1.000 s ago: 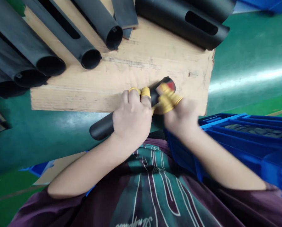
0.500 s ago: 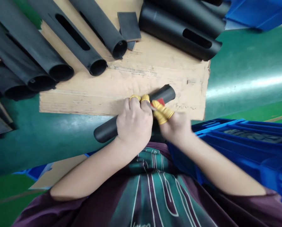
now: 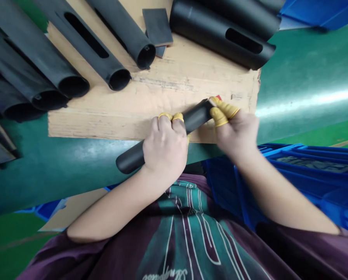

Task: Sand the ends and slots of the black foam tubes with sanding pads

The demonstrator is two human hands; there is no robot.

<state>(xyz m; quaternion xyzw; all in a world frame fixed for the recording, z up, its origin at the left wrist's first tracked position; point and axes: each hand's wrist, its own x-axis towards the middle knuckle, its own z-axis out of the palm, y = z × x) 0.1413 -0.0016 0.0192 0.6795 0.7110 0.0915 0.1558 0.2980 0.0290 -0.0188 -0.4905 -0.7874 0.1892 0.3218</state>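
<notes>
My left hand (image 3: 166,149) is closed around the middle of a black tube (image 3: 130,157), which lies at a slant with its far right end over the cardboard. Yellow finger covers sit on several fingertips. At that far end my right hand (image 3: 235,126) pinches a small red piece (image 3: 218,97), mostly hidden by the yellow-covered fingers, against the tube's rim. What kind of thing the red piece is cannot be made out.
Dark grey slotted tubes (image 3: 83,39) lie at the upper left on the cardboard sheet (image 3: 110,120). Flat grey pads (image 3: 157,27) and glossier black tubes (image 3: 217,33) are at the back. Blue crates (image 3: 316,171) stand at the right, below the green table (image 3: 302,77).
My right hand has moved right and away from me along the tube, from beside my left hand to the tube's far end, with the red piece. My left hand keeps its grip.
</notes>
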